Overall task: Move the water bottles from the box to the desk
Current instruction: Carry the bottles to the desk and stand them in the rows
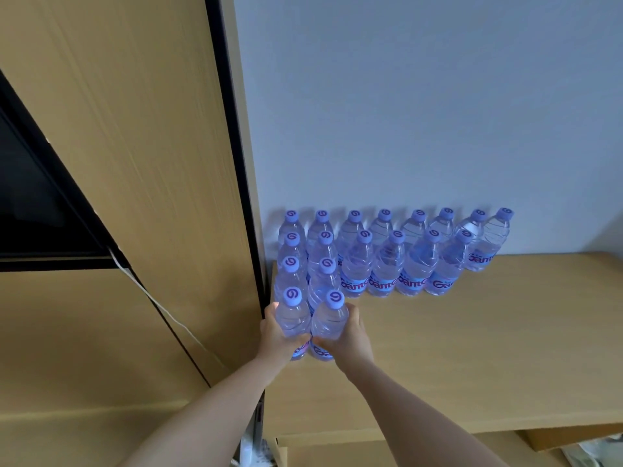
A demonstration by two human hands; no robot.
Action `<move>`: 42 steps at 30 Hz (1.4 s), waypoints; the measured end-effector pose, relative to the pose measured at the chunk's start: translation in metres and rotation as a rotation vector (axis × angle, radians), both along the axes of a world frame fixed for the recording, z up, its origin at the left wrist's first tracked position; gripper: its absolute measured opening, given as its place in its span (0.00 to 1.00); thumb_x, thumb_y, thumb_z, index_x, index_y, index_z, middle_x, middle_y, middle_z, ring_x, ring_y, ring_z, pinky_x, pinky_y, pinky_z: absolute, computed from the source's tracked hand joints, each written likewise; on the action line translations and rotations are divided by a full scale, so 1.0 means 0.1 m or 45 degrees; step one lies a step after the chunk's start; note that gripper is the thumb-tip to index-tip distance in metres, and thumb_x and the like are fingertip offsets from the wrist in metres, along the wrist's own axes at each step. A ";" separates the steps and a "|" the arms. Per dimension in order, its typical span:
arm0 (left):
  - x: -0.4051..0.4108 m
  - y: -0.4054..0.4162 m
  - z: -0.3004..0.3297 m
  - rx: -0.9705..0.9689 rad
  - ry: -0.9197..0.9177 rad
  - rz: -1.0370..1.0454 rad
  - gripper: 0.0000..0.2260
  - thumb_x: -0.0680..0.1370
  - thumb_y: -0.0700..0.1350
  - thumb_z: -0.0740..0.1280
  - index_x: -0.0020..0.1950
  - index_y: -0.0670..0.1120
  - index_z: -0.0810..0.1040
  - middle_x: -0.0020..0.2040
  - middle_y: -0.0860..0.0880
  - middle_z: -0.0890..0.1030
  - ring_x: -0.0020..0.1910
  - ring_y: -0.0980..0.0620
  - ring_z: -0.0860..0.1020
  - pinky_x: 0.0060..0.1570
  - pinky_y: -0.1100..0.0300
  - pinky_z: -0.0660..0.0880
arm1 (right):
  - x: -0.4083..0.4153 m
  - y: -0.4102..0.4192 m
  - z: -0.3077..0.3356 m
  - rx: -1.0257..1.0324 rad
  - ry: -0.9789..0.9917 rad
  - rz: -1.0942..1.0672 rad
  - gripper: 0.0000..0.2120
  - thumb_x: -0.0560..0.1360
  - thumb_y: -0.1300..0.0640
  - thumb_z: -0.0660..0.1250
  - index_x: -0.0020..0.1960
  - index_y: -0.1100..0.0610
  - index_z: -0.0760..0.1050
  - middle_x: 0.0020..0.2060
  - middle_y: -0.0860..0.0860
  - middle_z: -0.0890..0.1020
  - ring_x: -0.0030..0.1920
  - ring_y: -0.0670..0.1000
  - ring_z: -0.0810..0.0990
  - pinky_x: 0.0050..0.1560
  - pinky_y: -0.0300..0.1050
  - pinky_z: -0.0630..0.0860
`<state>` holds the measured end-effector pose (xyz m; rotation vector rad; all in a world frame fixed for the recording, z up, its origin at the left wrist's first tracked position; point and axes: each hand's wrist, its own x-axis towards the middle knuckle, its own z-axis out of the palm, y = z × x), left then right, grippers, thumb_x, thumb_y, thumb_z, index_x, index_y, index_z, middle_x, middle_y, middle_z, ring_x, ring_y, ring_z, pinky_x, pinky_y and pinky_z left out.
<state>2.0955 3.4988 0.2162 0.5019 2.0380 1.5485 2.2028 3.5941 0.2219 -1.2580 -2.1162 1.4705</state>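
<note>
Two bottles being held upright at table (472,348) front-left corner: left hand (273,335) fingers wrapping left bottle (292,318), right hand (350,335) fingers wrapping right bottle (332,321). Remaining bottles (387,264) standing in rows against wall (404,112).

Clear glossy plastic water bottles (387,261), matt wood-grain desk (472,348), smooth matt painted wall (404,112)

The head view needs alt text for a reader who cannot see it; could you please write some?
A person's left hand and right hand each grip a water bottle, side by side on a wooden desk. Behind them, more purple-capped bottles stand in rows against a white wall.
</note>
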 end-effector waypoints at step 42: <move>0.16 -0.34 0.15 -0.564 0.057 -0.048 0.25 0.79 0.52 0.63 0.72 0.43 0.64 0.67 0.45 0.73 0.64 0.46 0.73 0.61 0.56 0.71 | 0.12 -0.01 0.01 0.029 -0.328 0.202 0.17 0.75 0.50 0.67 0.54 0.57 0.62 0.51 0.54 0.71 0.50 0.57 0.74 0.52 0.48 0.73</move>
